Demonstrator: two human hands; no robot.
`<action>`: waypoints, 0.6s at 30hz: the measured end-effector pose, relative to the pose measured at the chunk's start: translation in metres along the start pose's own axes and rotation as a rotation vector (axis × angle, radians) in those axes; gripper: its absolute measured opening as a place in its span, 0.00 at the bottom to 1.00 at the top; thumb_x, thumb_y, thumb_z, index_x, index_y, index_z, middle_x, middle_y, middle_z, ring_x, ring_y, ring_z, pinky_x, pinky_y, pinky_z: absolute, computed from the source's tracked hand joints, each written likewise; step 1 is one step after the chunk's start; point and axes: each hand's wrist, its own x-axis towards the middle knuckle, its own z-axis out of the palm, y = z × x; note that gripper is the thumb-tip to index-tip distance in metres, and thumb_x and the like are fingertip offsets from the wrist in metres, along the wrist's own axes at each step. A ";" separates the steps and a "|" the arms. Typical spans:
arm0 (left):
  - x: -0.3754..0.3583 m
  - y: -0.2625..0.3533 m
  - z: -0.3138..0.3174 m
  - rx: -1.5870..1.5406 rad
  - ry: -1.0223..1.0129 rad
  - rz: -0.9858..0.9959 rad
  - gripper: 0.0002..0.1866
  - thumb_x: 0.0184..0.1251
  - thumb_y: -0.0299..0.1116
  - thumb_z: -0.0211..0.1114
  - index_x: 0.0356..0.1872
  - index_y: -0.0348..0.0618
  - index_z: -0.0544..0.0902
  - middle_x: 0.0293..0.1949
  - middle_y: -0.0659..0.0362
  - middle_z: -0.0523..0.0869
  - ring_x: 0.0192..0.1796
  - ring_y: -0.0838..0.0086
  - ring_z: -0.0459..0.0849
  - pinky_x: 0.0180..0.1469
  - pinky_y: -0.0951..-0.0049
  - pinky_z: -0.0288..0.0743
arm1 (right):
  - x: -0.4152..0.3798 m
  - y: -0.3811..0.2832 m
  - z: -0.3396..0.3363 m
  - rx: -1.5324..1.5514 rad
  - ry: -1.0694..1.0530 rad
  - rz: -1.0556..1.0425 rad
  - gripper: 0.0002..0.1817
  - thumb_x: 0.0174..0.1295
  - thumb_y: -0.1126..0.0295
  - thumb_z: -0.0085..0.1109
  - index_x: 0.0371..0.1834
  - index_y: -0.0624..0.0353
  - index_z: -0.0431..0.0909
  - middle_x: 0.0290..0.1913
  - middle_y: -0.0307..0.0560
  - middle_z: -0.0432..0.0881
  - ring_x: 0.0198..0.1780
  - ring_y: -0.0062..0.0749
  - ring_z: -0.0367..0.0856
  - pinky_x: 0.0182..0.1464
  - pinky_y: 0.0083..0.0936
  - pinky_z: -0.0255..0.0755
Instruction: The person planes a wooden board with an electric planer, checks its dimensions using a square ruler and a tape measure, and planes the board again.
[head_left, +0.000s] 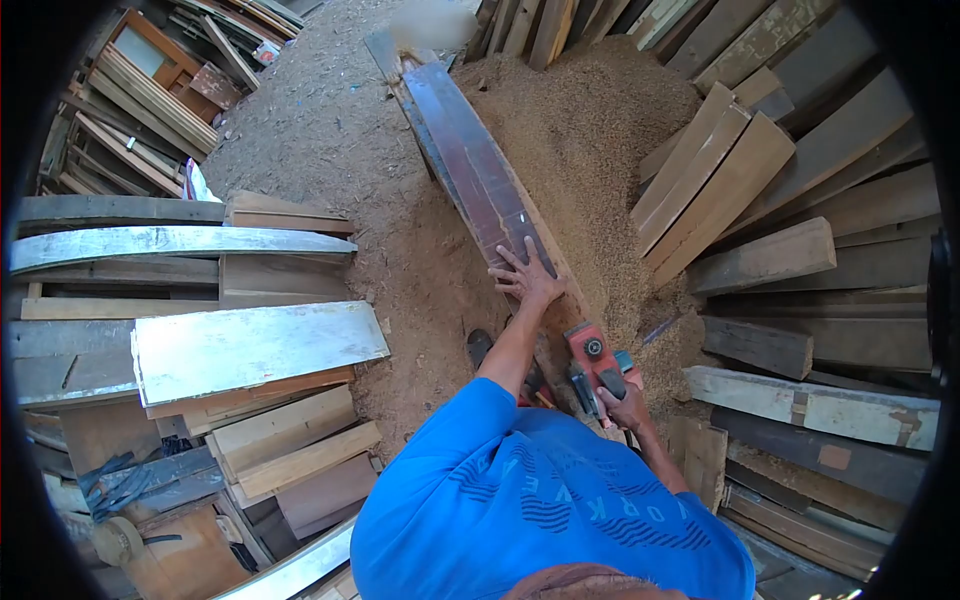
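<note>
A long dark reddish-brown board (470, 165) lies lengthwise on a narrow wooden support that runs away from me. Flat on the board's near part rests my left hand (528, 275), its fingers spread. My right hand (626, 404) is wrapped round the handle of a red power planer (590, 350), to the right of the board's near end. The planer's underside is hidden, so I cannot tell whether it touches the wood.
Stacked planks (260, 345) stand close on the left, and more planks (770, 250) lean on the right. Wood shavings (560, 120) cover the ground beside the support. A door panel (150, 55) leans at the upper left. My foot (479, 345) shows below the board.
</note>
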 end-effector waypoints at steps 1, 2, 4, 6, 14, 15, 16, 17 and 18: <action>0.000 -0.001 0.000 -0.003 0.003 0.002 0.69 0.48 0.63 0.80 0.85 0.73 0.37 0.81 0.41 0.17 0.79 0.20 0.26 0.74 0.19 0.37 | 0.001 0.001 0.000 0.005 -0.008 0.004 0.18 0.68 0.55 0.64 0.36 0.61 0.81 0.17 0.41 0.77 0.13 0.26 0.74 0.16 0.29 0.67; 0.000 -0.001 0.000 -0.005 0.005 0.004 0.69 0.47 0.63 0.80 0.85 0.72 0.38 0.81 0.41 0.18 0.79 0.20 0.26 0.74 0.19 0.38 | 0.001 0.001 -0.001 0.010 -0.012 0.007 0.18 0.68 0.55 0.64 0.35 0.61 0.81 0.16 0.41 0.77 0.13 0.26 0.74 0.16 0.29 0.67; 0.002 -0.004 0.004 -0.018 0.036 0.013 0.69 0.47 0.61 0.79 0.85 0.73 0.39 0.82 0.40 0.19 0.79 0.19 0.27 0.74 0.20 0.37 | 0.000 -0.004 -0.003 -0.009 -0.044 0.076 0.19 0.67 0.54 0.65 0.37 0.61 0.81 0.21 0.46 0.80 0.20 0.33 0.78 0.24 0.33 0.71; 0.002 -0.008 0.007 -0.014 0.059 0.014 0.68 0.47 0.60 0.79 0.85 0.73 0.39 0.82 0.39 0.21 0.79 0.19 0.28 0.74 0.20 0.37 | 0.000 -0.010 -0.007 -0.043 -0.077 0.165 0.20 0.65 0.53 0.67 0.40 0.63 0.83 0.28 0.55 0.84 0.29 0.43 0.84 0.37 0.40 0.77; -0.008 -0.052 -0.004 0.078 0.111 0.064 0.68 0.48 0.61 0.79 0.85 0.66 0.41 0.83 0.38 0.25 0.80 0.23 0.32 0.76 0.24 0.39 | 0.000 -0.008 -0.007 -0.052 -0.036 0.054 0.20 0.66 0.52 0.65 0.38 0.62 0.82 0.23 0.49 0.82 0.23 0.36 0.81 0.28 0.35 0.73; -0.012 -0.064 -0.007 0.045 0.130 0.052 0.69 0.48 0.61 0.79 0.85 0.65 0.40 0.83 0.38 0.26 0.81 0.25 0.32 0.77 0.27 0.39 | 0.000 -0.006 -0.007 -0.054 -0.036 0.046 0.20 0.66 0.52 0.65 0.40 0.62 0.83 0.24 0.50 0.82 0.24 0.37 0.81 0.29 0.36 0.74; -0.013 -0.076 -0.010 0.011 0.152 0.042 0.70 0.48 0.61 0.80 0.85 0.63 0.39 0.83 0.37 0.28 0.81 0.26 0.33 0.78 0.29 0.40 | 0.001 -0.005 -0.007 -0.056 -0.037 0.037 0.20 0.66 0.52 0.65 0.41 0.61 0.83 0.25 0.50 0.83 0.25 0.38 0.82 0.30 0.36 0.74; -0.012 -0.086 -0.015 -0.025 0.176 0.035 0.71 0.48 0.61 0.80 0.85 0.61 0.37 0.83 0.37 0.29 0.82 0.27 0.34 0.79 0.32 0.40 | 0.002 -0.003 -0.006 -0.057 -0.037 0.029 0.21 0.66 0.52 0.65 0.42 0.61 0.83 0.26 0.51 0.83 0.26 0.39 0.82 0.31 0.37 0.74; -0.010 -0.098 -0.017 -0.076 0.219 -0.011 0.67 0.50 0.60 0.80 0.84 0.57 0.43 0.82 0.37 0.38 0.81 0.32 0.43 0.78 0.36 0.46 | 0.000 -0.010 -0.009 -0.064 -0.042 0.049 0.22 0.64 0.51 0.66 0.45 0.61 0.83 0.32 0.57 0.86 0.34 0.48 0.85 0.39 0.41 0.77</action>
